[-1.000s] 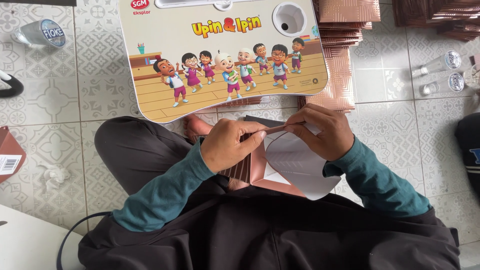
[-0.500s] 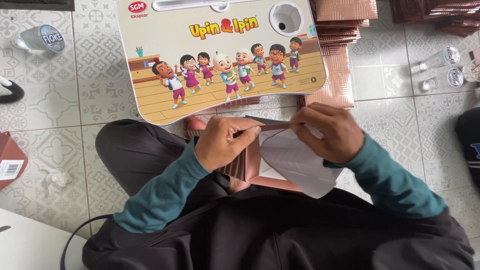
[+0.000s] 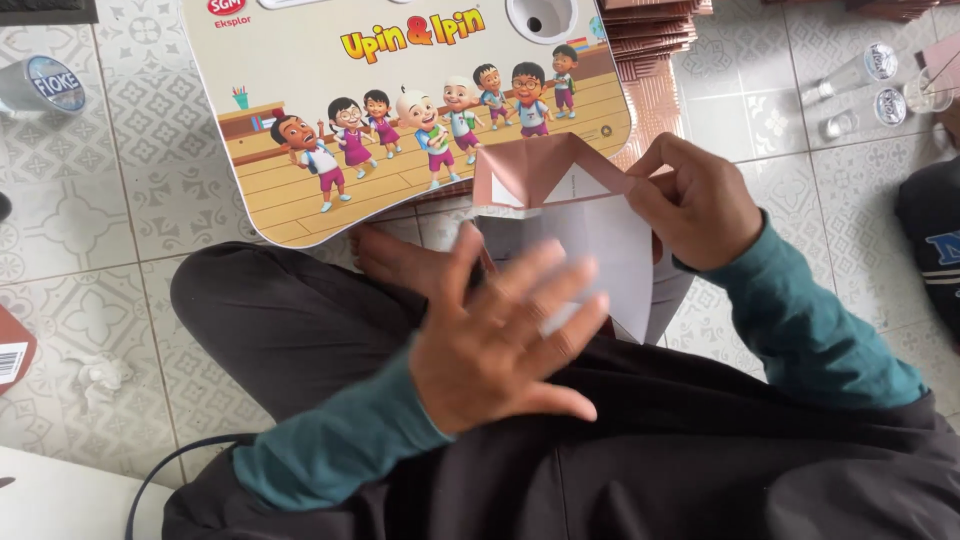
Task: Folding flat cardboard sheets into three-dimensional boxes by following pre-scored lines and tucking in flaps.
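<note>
A rose-gold paper bag [image 3: 585, 215], white on the inside, stands partly unfolded over my lap. My right hand [image 3: 700, 205] pinches its upper right edge. My left hand [image 3: 505, 335] hovers flat in front of the bag with fingers spread, holding nothing; its fingertips overlap the bag's white panel. I sit cross-legged in dark trousers and teal sleeves, one bare foot [image 3: 395, 260] showing beside the bag.
A small lap desk [image 3: 400, 110] with a cartoon print and a cup hole stands just ahead on the patterned tile floor. Stacks of flat rose-gold bags [image 3: 650, 40] lie behind it. Clear plastic bottles [image 3: 870, 75] lie at right, another bottle [image 3: 40, 82] at far left.
My left hand let go of the bag's fold and opened flat. My right hand lifted the bag upward and unfolded it, showing the white inside. The view shifted down.
</note>
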